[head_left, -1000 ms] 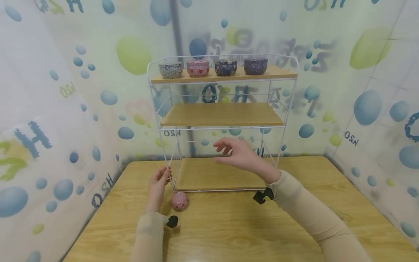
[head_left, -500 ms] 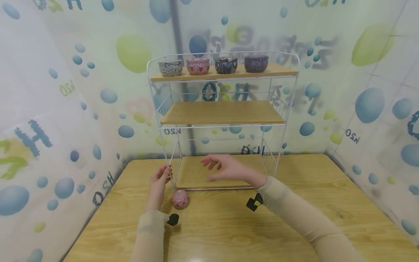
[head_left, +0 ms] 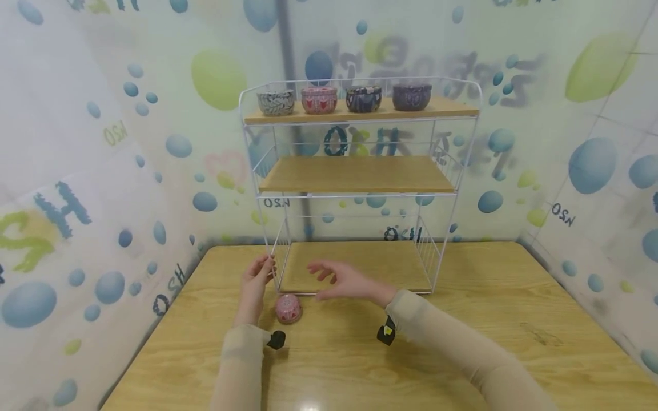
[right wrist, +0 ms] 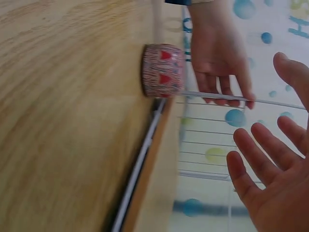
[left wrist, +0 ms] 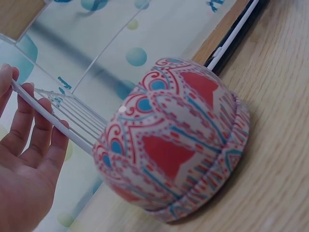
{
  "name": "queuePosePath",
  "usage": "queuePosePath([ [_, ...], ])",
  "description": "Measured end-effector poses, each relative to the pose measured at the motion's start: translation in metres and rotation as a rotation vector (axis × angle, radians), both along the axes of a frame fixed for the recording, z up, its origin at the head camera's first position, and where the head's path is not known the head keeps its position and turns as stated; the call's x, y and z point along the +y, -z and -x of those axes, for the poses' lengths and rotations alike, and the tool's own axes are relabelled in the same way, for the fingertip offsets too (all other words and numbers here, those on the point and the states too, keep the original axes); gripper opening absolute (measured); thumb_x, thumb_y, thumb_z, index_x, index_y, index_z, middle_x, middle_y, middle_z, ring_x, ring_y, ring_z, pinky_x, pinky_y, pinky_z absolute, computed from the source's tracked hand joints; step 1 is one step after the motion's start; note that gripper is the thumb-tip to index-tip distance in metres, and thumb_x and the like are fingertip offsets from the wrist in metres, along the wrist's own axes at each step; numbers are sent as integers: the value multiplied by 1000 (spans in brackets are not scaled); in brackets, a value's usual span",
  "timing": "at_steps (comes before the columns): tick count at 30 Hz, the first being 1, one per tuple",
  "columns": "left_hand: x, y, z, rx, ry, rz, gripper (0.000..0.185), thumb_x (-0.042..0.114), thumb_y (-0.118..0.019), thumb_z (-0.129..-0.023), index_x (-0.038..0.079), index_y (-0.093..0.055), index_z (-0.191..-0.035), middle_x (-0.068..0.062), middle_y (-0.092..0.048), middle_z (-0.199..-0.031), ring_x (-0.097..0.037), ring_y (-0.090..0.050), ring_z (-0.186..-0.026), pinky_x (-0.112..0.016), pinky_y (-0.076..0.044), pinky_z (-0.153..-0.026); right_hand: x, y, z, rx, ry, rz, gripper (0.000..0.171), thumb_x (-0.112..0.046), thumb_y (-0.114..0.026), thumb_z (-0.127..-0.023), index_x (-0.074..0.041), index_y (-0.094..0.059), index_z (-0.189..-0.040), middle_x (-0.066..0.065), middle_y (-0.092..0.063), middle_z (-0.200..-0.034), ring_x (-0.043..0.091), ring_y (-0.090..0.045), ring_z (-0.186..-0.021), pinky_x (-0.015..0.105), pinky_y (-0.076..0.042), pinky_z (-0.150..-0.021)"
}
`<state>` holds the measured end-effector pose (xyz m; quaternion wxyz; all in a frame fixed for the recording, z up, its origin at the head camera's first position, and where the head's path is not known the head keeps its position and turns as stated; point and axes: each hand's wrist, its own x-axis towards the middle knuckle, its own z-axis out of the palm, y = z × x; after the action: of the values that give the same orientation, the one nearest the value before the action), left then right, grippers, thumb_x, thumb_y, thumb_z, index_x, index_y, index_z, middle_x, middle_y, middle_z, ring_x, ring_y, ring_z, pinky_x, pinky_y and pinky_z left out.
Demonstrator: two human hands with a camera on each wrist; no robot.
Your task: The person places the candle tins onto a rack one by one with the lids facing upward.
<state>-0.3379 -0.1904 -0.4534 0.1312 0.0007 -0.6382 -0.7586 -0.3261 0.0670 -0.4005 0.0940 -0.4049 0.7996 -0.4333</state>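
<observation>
A small round pink tin [head_left: 288,308] with a red and blue pattern lies on the wooden table [head_left: 462,354], just in front of the white wire rack's [head_left: 360,194] left corner. It fills the left wrist view as the tin [left wrist: 174,145] and shows in the right wrist view as the tin [right wrist: 163,70]. My left hand [head_left: 259,277] rests its nearly straight fingers [left wrist: 29,135] against the rack's front left post. My right hand [head_left: 331,278] hovers open with spread fingers [right wrist: 260,169] just right of the tin, over the front of the rack's bottom shelf, holding nothing.
Several patterned tins [head_left: 345,99] stand in a row on the rack's top shelf. The middle shelf [head_left: 354,174] and bottom shelf [head_left: 380,268] are bare wood. Bubble-print sheets wall in the table on the left, back and right.
My right hand has come down and to the left, from in front of the rack's lower part to just beside the pink tin. My left hand has stayed on the post.
</observation>
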Motion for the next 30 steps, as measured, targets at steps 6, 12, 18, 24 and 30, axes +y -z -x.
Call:
queuePosePath([
  [6,1,1,-2,4,-18,19,27,20,-59,-99,-3,-56,-114,-15,-60,-110,-14,-57,-92,-29,-50,-88,-11,23,5,35,-33,-34,72,-16,-79,-81,-4,-43,-142,18,-51,-137,31,-57,-111,46,-50,-90],
  [12,1,0,-2,9,-19,19,27,20,-59,-99,-2,-56,-114,-6,-63,-104,-13,-57,-92,-29,-49,-88,-27,41,6,45,-47,-91,75,-23,-81,-80,-3,-44,-141,14,-51,-139,27,-58,-112,34,-51,-90],
  [18,0,2,-1,21,-17,11,20,20,-60,-98,3,-59,-109,2,-63,-96,-13,-58,-90,-26,-51,-84,-43,51,7,15,-21,-107,76,-24,-83,-78,-5,-45,-141,9,-51,-139,24,-57,-112,32,-50,-92],
  [24,0,3,0,40,-25,-12,14,20,-63,-96,8,-62,-103,-1,-63,-95,-13,-59,-88,-26,-52,-82,-58,57,10,31,-4,-143,74,-24,-84,-77,-6,-48,-139,6,-54,-135,13,-58,-107,23,-47,-91],
  [30,-1,2,1,14,-13,-16,12,20,-62,-97,9,-61,-102,-3,-63,-100,-13,-58,-91,-26,-51,-85,-67,62,15,81,13,-155,69,-23,-84,-76,-2,-52,-134,9,-59,-128,9,-57,-107,19,-47,-89],
])
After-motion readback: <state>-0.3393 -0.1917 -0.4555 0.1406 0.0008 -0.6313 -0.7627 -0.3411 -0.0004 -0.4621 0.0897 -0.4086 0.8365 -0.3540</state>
